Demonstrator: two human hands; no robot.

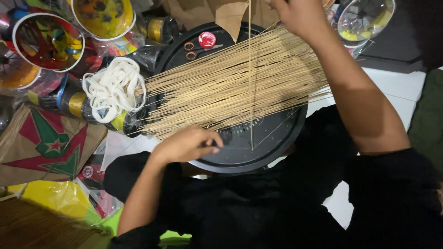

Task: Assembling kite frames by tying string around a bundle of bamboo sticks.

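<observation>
Down on the black round tray (277,133), thin pale sticks (221,97) lie fanned in a loose sheaf. Left hand (189,144) rests on their near edge, fingers curled together. Right hand (300,16), farther right, pinches one upright stick (250,78), its tip touching the tray.

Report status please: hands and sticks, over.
Right hand raised, pinching one thin bamboo stick upright. Left hand resting on stick bundle across round black tray. Scissors behind bundle.

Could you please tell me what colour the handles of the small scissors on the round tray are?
The scissors' handles are orange, seen in the head view.
</observation>
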